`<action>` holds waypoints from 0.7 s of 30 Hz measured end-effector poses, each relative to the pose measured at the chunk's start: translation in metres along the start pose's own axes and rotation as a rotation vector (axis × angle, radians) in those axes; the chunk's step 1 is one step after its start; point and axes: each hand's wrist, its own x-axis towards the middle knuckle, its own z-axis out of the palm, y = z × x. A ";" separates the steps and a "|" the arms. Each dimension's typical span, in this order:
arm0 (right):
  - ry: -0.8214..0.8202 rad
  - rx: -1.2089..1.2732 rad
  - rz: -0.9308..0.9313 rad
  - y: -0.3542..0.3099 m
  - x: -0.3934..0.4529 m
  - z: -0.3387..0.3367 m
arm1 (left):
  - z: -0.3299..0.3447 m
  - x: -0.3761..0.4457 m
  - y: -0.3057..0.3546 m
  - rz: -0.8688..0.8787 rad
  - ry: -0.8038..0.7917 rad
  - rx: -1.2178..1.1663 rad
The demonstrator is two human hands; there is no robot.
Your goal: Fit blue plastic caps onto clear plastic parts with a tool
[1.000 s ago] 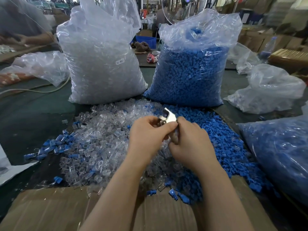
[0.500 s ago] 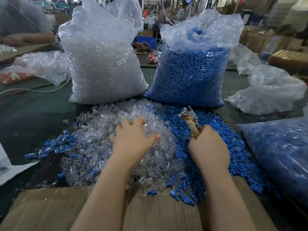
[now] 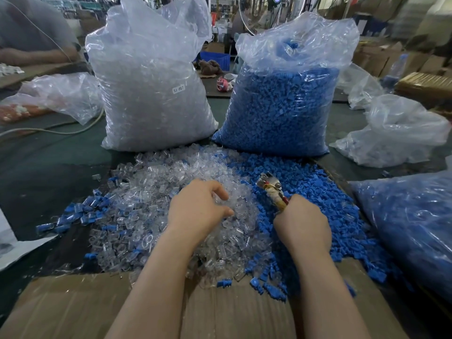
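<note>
Parts pick in progress, we think: our left hand (image 3: pixel 199 211) sits on the clear parts pile (image 3: pixel 156 211) mid-counter, fingers curled in; whether one is pinched yet, we cannot tell. Our right hand (image 3: pixel 302 222) is clamped on the tool (image 3: pixel 272 189), its head tilted up over the blue caps pile (image 3: pixel 318 192) just beside. We'd isolate one clear part, orient it, then grab one cap.
</note>
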 end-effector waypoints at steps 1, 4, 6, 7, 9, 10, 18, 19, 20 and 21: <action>0.004 0.004 0.000 0.001 0.001 0.000 | 0.000 0.001 -0.001 -0.001 0.013 -0.014; 0.019 0.021 -0.001 0.002 0.003 0.000 | 0.001 0.002 -0.002 0.000 0.065 -0.083; 0.046 0.035 -0.005 0.001 0.004 0.001 | 0.002 0.001 -0.001 -0.004 0.127 -0.132; 0.066 0.041 -0.010 0.001 0.004 0.001 | 0.002 0.001 -0.001 -0.003 0.155 -0.147; 0.096 0.063 -0.022 0.000 0.005 0.001 | 0.003 0.001 -0.001 0.011 0.198 -0.182; 0.102 0.084 -0.030 0.000 0.006 0.002 | 0.004 0.001 -0.001 0.021 0.221 -0.217; 0.013 0.650 -0.129 -0.006 0.010 0.002 | 0.000 0.001 0.003 0.068 0.109 -0.678; -0.003 0.754 -0.131 -0.008 0.008 0.000 | -0.001 0.000 0.004 0.093 0.082 -0.703; -0.026 0.852 -0.123 -0.010 0.006 -0.002 | -0.001 -0.001 0.005 0.113 0.056 -0.723; -0.053 0.939 -0.110 -0.011 0.004 -0.004 | -0.002 -0.001 0.006 0.122 0.034 -0.745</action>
